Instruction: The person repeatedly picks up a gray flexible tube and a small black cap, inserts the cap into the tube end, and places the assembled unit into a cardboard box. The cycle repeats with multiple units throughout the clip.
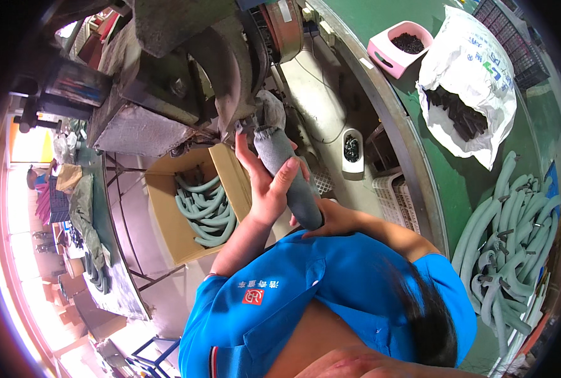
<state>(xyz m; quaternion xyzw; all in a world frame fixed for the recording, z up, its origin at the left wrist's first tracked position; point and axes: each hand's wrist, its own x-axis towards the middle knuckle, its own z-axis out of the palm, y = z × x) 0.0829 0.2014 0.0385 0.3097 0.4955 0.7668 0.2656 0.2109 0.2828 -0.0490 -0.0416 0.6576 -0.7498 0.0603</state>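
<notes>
My left hand [271, 189] is wrapped around a thick grey foam-covered tube [280, 153], thumb across its near side. A finger of that hand reaches up to a small metal piece [244, 126] at the machine's working end. Lower down, my right hand [332, 218] grips the tube's near end, close to my blue shirt. The tube slants away from me, and its far end meets a greyish wrapped part [271, 109] under a heavy press-like machine [233, 71]. What the far end touches is partly hidden.
Below on the left, a cardboard box [167, 212] holds several curved foam-covered tubes [209, 208]. On the green right-hand table [431, 189] are a pink bin [389, 61] of small black parts, a white sack [479, 61] of black pieces and piled grey-green tubes [507, 245]. A white scoop-like bin [353, 167] stands beneath.
</notes>
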